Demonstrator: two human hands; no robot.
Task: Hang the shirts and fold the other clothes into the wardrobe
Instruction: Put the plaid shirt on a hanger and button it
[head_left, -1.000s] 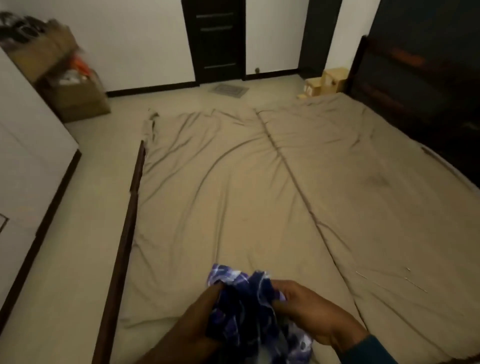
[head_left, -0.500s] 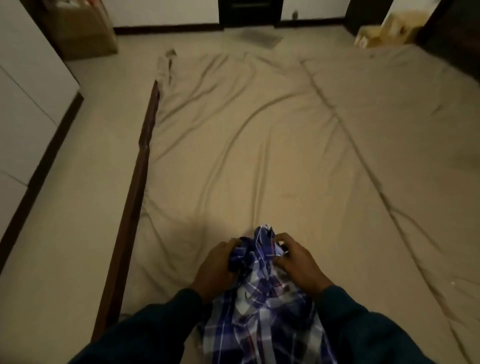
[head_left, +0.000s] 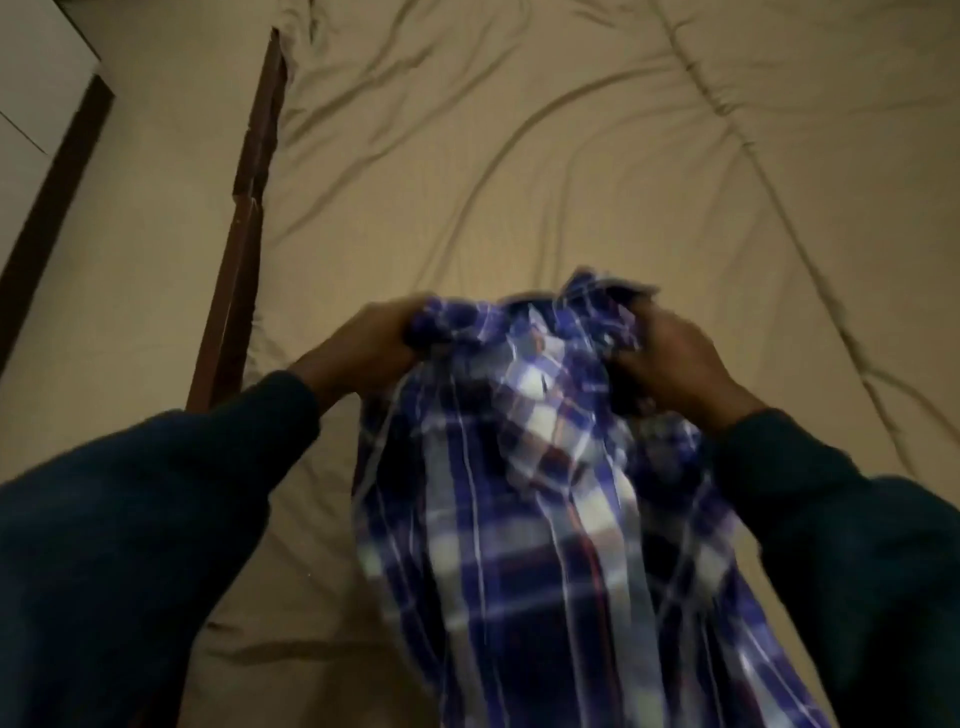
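Both grips were closed on the plaid shirt (head_left: 540, 467): left hand (head_left: 363, 348) bunched the fabric at the top left corner, right hand (head_left: 670, 358) pinched a wad of it at the top right. Fingers curled in on both sides, cloth gathered under them. Exact finger placement on the right was blurred, couldn't tell which layer it had.

Shirt was held up over the bed (head_left: 519, 171), top edge away from the person, rest hanging down toward the body and out of the bottom of the view. Whether the lower part touched the bed, couldn't tell.

Why held that way, my read: two-point hold at the top lets gravity pull the body of the shirt straight, so the collar and shoulders can be found. That fits prep for hanging, not folding. No hanger in sight.

Pose: both arms in dark sleeves (head_left: 156, 519) reached forward from below, forearms angled inward toward the shirt, wrists roughly level, hands well apart with the bunched top edge spanning between them.

Left of the shirt ran the bed's dark wooden side rail (head_left: 244, 218), then bare floor, then a white cabinet front (head_left: 31, 93), possibly the wardrobe. Bed sheet beyond the shirt was wrinkled.
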